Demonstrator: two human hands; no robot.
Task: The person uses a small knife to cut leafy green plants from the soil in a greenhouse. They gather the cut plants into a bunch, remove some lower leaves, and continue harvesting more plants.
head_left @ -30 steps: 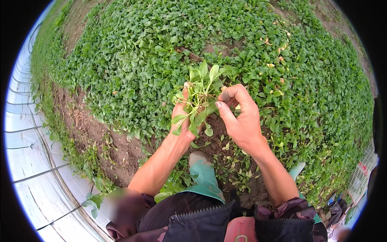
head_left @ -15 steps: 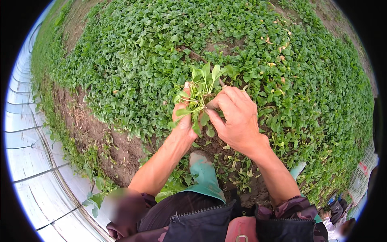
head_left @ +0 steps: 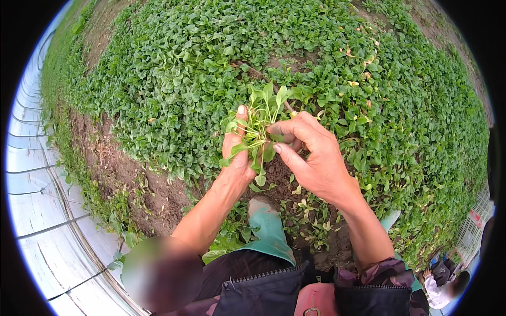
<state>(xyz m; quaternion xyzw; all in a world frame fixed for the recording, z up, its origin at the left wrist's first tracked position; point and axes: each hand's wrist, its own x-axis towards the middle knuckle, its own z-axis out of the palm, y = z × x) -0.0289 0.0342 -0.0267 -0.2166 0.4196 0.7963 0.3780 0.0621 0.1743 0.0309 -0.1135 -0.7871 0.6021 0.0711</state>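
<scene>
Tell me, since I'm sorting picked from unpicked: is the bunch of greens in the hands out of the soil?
Out. The bunch of greens is gripped in the left hand, above the bed, right hand touching its stems.

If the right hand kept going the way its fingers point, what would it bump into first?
The right hand points left, toward the bunch of leafy greens held in the left hand. Its fingertips already seem to touch the stems, so it would likely meet the bunch first, then the left hand.

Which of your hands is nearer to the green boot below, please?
Left. The left hand, holding the leafy bunch, sits almost directly above the green boot; the right hand is farther up and right.
</scene>
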